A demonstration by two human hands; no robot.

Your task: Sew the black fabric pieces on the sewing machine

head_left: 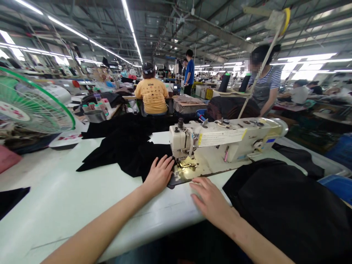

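Left hand (159, 174) open and flat, pressing black cloth (129, 157) without gripping, fingertips just beside the presser foot (187, 164) of the sewing machine (220, 141). Right hand (210, 196) open, resting on the white table (55, 190), near a second black cloth pile (283, 205).

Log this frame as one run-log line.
left hand: flat on black fabric | right hand: on white table | beside: sewing machine

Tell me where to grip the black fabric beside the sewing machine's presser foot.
Take the black fabric by its near edge, from your side, next to the left hand: that edge lies flat on the white table, while the cloth farther back is bunched in folds.
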